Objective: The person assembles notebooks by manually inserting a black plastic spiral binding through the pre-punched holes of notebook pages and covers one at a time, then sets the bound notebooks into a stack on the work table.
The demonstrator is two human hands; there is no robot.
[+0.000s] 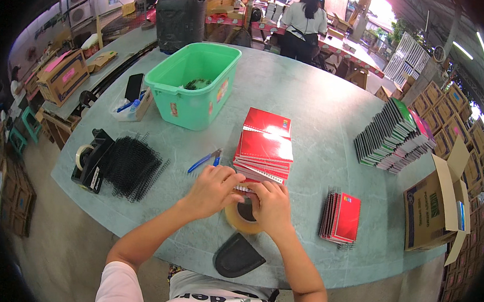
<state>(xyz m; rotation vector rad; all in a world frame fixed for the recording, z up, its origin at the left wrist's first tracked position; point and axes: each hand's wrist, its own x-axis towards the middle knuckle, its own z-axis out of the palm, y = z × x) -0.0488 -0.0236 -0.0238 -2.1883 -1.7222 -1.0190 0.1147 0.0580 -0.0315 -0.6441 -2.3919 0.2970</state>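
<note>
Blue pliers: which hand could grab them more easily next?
Probably the left: the left hand is right near the pliers, while the right hand is farther away.

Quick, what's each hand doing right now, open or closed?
Left hand: closed, pinching a small striped piece.
Right hand: closed on the same piece, mostly hidden by fingers.

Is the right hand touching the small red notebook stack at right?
Apart. The head view shows a wide strip of bare tabletop between the right hand and the stack.
</note>
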